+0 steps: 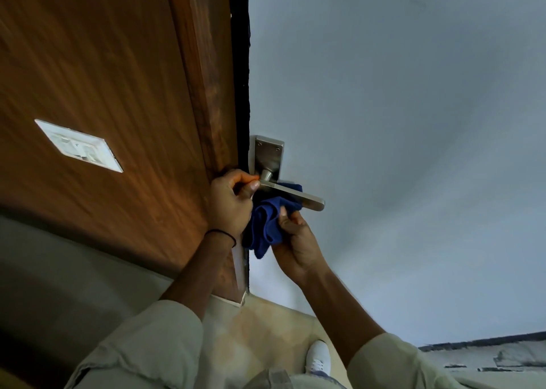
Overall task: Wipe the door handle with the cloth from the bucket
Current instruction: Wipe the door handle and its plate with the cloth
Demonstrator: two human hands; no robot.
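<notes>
Handle (291, 193): our left hand (227, 204) pinches its end steady while right-hand fingers (284, 213) press the cloth (266, 226) underneath.

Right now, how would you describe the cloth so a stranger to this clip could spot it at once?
Find the pale door beside the brown wood panel, then the silver lever handle on its metal plate. Bunched just under that lever, between the left hand and right hand, is the cloth: the only deep blue, soft thing there.
</notes>
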